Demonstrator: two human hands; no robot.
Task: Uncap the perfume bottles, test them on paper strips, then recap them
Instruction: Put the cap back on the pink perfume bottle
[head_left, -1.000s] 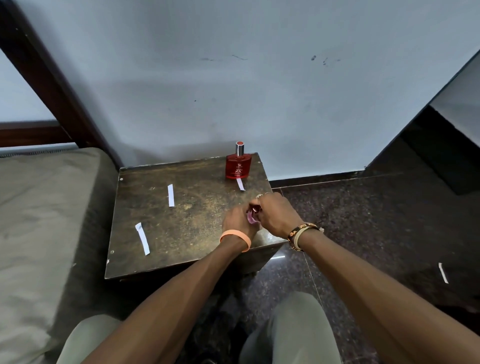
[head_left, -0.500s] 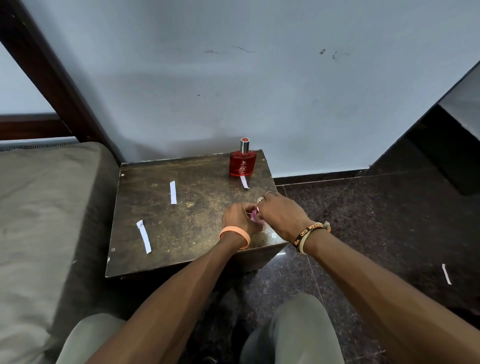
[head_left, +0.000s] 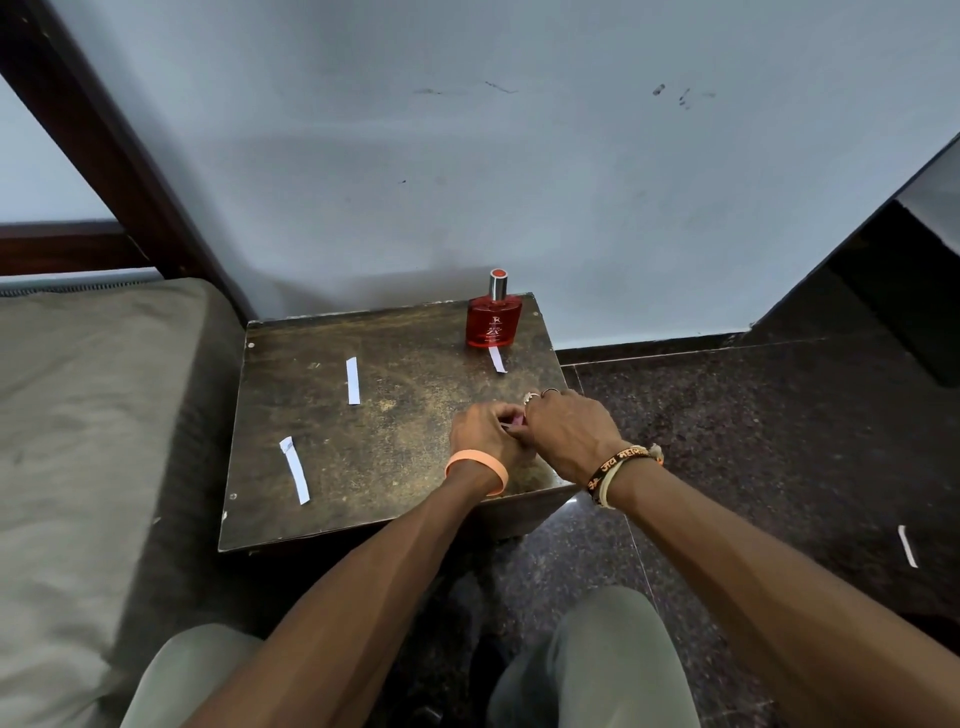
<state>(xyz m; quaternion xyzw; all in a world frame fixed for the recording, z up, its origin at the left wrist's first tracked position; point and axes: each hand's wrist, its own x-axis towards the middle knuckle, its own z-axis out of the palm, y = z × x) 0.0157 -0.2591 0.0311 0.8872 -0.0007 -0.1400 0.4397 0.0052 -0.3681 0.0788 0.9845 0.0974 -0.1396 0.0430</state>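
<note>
One small pink thing (head_left: 517, 419) shows between the two hands over the table's (head_left: 395, 457) front right part; it is too hidden to tell bottle from cap. The left hand (head_left: 483, 431) curls its fingers round it, knuckles up, an orange band (head_left: 477, 467) at the wrist. The right hand (head_left: 569, 431) meets it from the right with fingers bent down, but its hold cannot be told; bracelets (head_left: 623, 466) ring that wrist. One red perfume bottle (head_left: 493, 322) stands upright and capped at the far right corner. Three paper strips lie on the table: one (head_left: 497, 359) just before the bottle, one (head_left: 352, 380) mid-table, one (head_left: 295, 470) near the left front. A fourth strip (head_left: 907, 545) lies on the floor (head_left: 753, 441) to the right.
</note>
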